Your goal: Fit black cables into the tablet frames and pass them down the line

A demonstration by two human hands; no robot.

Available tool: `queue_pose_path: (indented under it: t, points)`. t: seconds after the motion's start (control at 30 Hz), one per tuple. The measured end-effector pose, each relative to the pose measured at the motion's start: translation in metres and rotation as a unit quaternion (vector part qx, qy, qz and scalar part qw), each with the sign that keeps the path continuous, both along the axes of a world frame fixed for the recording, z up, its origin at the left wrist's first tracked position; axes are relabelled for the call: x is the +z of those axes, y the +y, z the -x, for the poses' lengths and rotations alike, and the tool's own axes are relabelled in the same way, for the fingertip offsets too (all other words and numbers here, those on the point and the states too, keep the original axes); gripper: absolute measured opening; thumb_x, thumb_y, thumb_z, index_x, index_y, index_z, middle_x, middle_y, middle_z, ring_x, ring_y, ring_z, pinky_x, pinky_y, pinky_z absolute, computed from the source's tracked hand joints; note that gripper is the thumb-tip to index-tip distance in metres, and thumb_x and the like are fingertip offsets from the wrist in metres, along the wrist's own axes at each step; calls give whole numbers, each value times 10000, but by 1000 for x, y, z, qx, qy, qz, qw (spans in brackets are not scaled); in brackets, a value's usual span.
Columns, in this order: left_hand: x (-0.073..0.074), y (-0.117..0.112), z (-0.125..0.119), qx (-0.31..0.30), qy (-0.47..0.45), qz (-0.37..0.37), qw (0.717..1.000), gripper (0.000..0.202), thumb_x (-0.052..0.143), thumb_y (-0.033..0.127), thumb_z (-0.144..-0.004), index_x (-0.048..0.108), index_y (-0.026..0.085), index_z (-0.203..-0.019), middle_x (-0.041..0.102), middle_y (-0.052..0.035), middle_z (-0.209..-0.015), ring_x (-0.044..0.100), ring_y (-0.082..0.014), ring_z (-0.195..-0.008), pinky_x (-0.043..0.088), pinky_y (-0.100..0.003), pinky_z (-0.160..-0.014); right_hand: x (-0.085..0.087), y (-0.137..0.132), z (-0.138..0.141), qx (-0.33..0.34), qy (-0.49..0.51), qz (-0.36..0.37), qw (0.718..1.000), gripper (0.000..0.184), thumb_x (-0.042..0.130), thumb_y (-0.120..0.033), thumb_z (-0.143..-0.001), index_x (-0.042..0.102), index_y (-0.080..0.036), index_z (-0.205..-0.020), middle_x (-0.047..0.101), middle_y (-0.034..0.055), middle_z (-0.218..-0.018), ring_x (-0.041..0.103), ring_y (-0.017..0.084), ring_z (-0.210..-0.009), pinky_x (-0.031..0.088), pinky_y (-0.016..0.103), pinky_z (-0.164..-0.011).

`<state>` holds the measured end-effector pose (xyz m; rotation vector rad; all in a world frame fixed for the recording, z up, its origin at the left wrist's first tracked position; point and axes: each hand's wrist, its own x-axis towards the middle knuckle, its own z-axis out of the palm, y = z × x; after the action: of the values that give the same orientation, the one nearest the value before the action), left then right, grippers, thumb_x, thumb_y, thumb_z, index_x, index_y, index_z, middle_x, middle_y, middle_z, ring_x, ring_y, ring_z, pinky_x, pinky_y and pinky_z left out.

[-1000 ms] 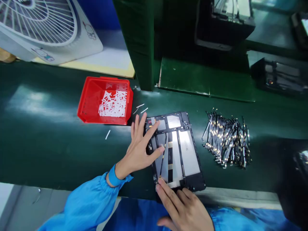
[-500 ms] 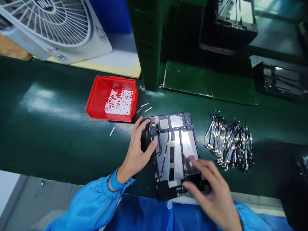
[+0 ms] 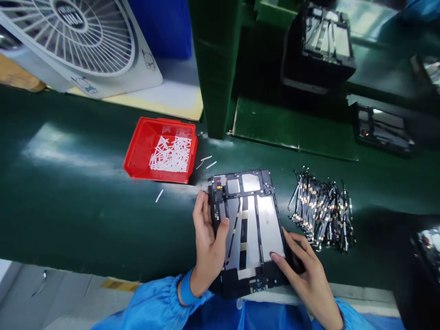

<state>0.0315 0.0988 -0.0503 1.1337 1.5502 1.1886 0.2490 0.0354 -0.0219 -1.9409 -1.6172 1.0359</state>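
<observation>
An open tablet housing (image 3: 252,229) lies under my hands, a black frame with silver battery panels and dark strips across them. My left hand (image 3: 208,243) grips its left edge, the thumb resting on the panel. My right hand (image 3: 302,270) holds the lower right edge, fingertips on the frame's inner rim. To the right, a few finger-widths from that hand, lies a heap of black flex cables with gold contacts (image 3: 321,211). The housing's underside is hidden.
A red plastic bin (image 3: 139,156) holding white paper strips stands on the dark green mat (image 3: 68,206), with loose strips (image 3: 206,160) beside it. A green post (image 3: 215,59), a white fan (image 3: 72,36) and black trays of devices (image 3: 319,46) stand behind.
My right hand has moved from above the housing's lower right to its right edge. My left hand has shifted from the upper left edge to lower down, and both now hold the housing.
</observation>
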Motion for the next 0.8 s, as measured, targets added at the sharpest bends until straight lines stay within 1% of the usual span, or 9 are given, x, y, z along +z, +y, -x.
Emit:
queue_pose_path:
  t: [0.1,0.23,0.37,0.43,0.47,0.57,0.63,0.73,0.8]
  points:
    - [8,-1,0,41,-37,1,998,535,407,289,-991,190,343,-1477,238,-45,-1596,281,-217,-1453,363,-416,-1156,6,-10,4,-55,120,23,991,578,657,-382,-875,504,-229,-1411,606,79,-1306,630,236,-1126,536,328,-949]
    - [27,3,1,65,-132,-42,988,457,308,314,-992,293,371,-1444,298,-2,-1576,340,-254,-1428,389,-470,-1144,20,-11,-6,-162,248,-5,955,565,683,-480,-814,596,-260,-1327,738,65,-1037,723,258,-857,602,358,-778]
    - [31,14,1,53,-151,-173,972,435,436,328,-937,424,389,-1367,307,22,-1565,310,-292,-1440,376,-551,-1135,71,28,-44,-274,287,-51,917,625,712,-479,-769,591,-237,-1333,745,127,-1000,727,270,-742,603,346,-628]
    - [25,19,2,54,-111,-203,972,443,497,277,-916,452,393,-1341,277,25,-1571,293,-292,-1445,345,-569,-1149,108,68,-68,-312,275,-78,906,692,687,-506,-789,502,-256,-1407,739,134,-1030,724,247,-705,564,293,-540]
    - [20,22,4,54,-85,-211,972,451,518,251,-908,460,393,-1333,266,23,-1570,293,-291,-1443,327,-571,-1160,125,94,-79,-318,259,-120,904,699,664,-504,-807,471,-247,-1427,706,135,-1137,726,235,-751,549,281,-578]
    - [6,24,9,60,-11,-224,973,498,585,186,-872,476,388,-1314,247,13,-1554,308,-287,-1430,287,-552,-1189,163,184,-107,-277,202,-183,921,673,434,-497,-896,395,-117,-1450,588,167,-1298,696,177,-821,412,290,-600]
    - [0,24,10,71,33,-221,972,506,611,154,-849,493,383,-1284,256,4,-1530,331,-287,-1414,286,-546,-1192,171,248,-119,-272,185,-197,924,728,220,-504,-904,475,8,-1354,590,158,-1270,668,112,-747,368,293,-573]
    - [-5,25,9,96,93,-223,966,428,625,144,-833,542,351,-1199,306,-23,-1480,412,-291,-1349,368,-556,-1143,165,331,-125,-257,157,-208,931,844,19,-482,-928,640,68,-1083,551,120,-1306,634,48,-701,423,237,-624]
    - [-7,30,8,123,142,-228,955,332,627,149,-832,582,294,-1127,358,-57,-1442,483,-283,-1274,438,-540,-1084,156,372,-122,-238,134,-220,937,715,141,-477,-986,658,13,-1051,559,97,-1272,647,82,-777,481,233,-673]
